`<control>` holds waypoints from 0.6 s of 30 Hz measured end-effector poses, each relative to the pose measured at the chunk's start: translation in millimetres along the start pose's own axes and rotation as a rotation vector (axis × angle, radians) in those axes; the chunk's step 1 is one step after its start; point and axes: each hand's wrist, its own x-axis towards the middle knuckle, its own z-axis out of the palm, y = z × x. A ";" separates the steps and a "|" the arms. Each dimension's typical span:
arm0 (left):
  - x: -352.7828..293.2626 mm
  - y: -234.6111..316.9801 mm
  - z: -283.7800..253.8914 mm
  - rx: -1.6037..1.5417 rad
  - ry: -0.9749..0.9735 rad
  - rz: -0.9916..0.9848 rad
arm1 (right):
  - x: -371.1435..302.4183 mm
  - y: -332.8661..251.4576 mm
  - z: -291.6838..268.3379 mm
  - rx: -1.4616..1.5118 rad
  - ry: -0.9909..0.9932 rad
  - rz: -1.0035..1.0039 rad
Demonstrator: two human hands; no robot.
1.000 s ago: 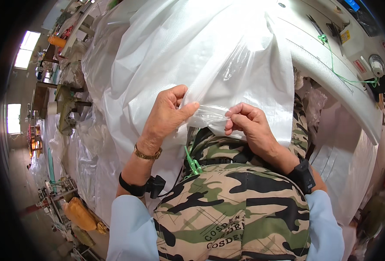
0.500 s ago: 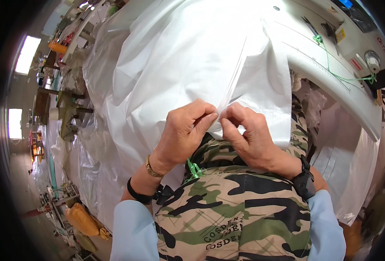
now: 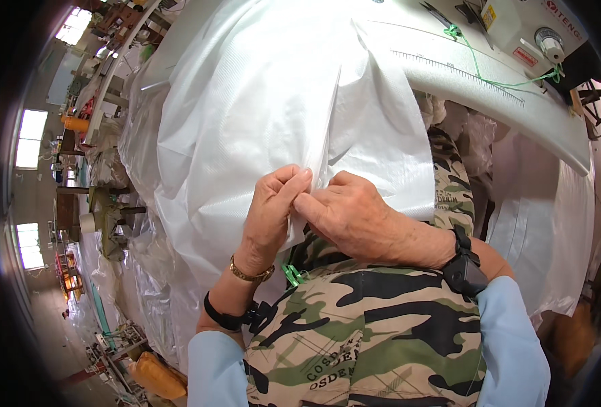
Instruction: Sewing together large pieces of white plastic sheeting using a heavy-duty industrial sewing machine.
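Observation:
A large sheet of white woven plastic (image 3: 246, 115) spreads over the table and hangs down onto my lap. A narrow fold runs along it toward me. At the near end of that fold my left hand (image 3: 273, 207) pinches the edge between thumb and fingers. Right beside it, my right hand (image 3: 351, 214) is closed with its fingers curled at the same edge, its thumb close to the left fingers. The fingertips of the right hand are partly hidden. Both hands are just above the camouflage apron (image 3: 382, 312).
At the right stands a sewing machine (image 3: 524, 34) with a knob, on a pale table (image 3: 538, 119) with a printed ruler. Green string (image 3: 477, 68) trails over that table, near dark snips (image 3: 436, 13). Clear plastic sheeting (image 3: 141, 271) heaps at the left; an orange bundle (image 3: 158, 375) lies lower left.
My hands have shifted left and come closer together. My right hand has turned over so its back shows. The whole view has swung, and the sheet sits further left in it.

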 end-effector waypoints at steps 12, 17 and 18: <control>-9.7 24.2 9.3 0.112 0.218 0.138 | -87.7 99.4 -11.8 -0.224 0.555 0.738; -8.4 31.2 3.5 0.212 0.204 0.235 | -80.3 72.4 -25.2 0.107 0.344 0.767; -8.3 38.2 6.7 0.257 0.190 0.267 | -70.2 54.8 -38.0 0.056 0.344 0.576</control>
